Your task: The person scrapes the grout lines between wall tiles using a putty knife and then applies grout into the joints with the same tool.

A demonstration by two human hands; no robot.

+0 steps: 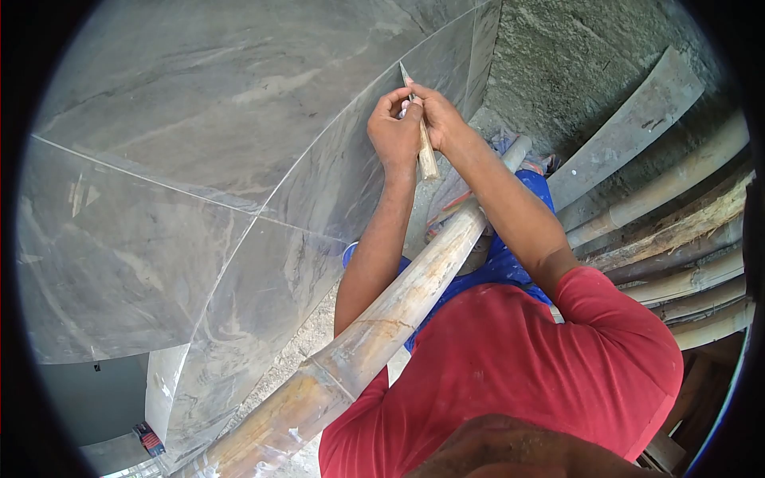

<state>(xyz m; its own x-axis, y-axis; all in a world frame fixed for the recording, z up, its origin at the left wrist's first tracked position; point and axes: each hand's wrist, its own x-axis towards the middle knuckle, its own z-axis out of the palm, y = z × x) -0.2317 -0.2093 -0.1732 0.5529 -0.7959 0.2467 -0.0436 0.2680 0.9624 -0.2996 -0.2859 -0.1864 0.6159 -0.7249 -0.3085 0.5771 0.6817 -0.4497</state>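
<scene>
A narrow pointed tool with a pale wooden handle (429,159) sits between my two hands, its thin grey tip aimed up at the tile joint. My left hand (394,131) is closed, thumb and fingers pinched together at the tool's middle. Against its other side, my right hand (438,115) is closed too, the index finger lying along the blade. Something small and whitish shows between the fingers. Both hands are close over the edge where the grey marbled tile top (239,95) meets the tiled side face (319,171).
A thick bamboo pole (358,350) runs diagonally under my forearms, in front of my body. More poles and boards (661,191) lean at the right, by a rough cement wall (566,80). A small red and black object (148,439) lies at lower left.
</scene>
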